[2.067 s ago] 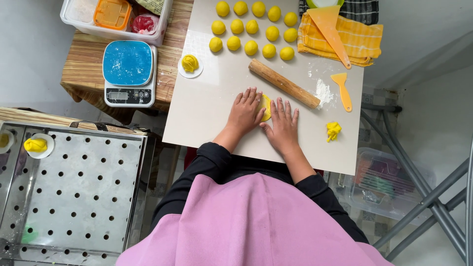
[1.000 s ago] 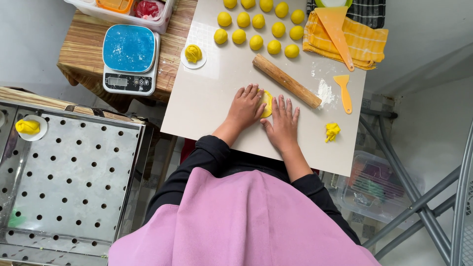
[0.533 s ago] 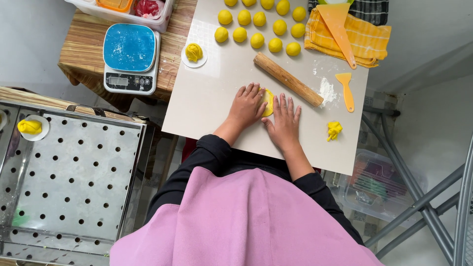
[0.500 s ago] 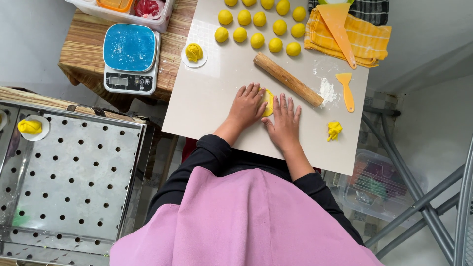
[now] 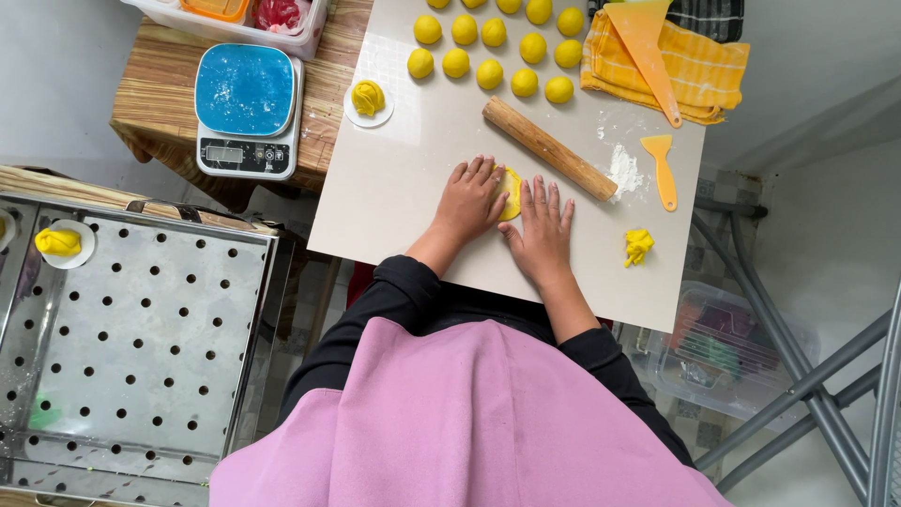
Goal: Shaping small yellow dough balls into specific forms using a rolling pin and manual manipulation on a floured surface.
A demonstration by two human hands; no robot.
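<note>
1. A flattened piece of yellow dough (image 5: 511,192) lies on the pale square work board (image 5: 394,202), near its middle, largely hidden between the two hands.
2. The left hand (image 5: 469,199) rests flat, fingers spread, on the dough's left side; the right hand (image 5: 542,230) lies flat just beside it, its fingers touching the dough's right edge. Both palms face down, pressing rather than gripping, and the hands are close together.
3. A wooden rolling pin (image 5: 549,161) lies slantwise on the board just beyond the fingertips.
4. A dusting of white flour (image 5: 622,171) and a small yellow plastic scraper (image 5: 663,169) sit to the right of the pin; a crumpled scrap of yellow dough (image 5: 638,247) lies nearer the board's right edge.
5. Rows of round yellow dough balls (image 5: 490,73) line the far end of the board, beside a folded yellow checked cloth (image 5: 699,70) with a large orange scraper (image 5: 648,47) resting on it.
6. A small white disc holding a folded yellow dough piece (image 5: 367,98) sits at the board's left edge, next to a blue-topped kitchen scale (image 5: 246,108) on a wooden table (image 5: 155,103).
7. A perforated metal steamer tray (image 5: 141,329) stands at the left, well apart from the hands.
</note>
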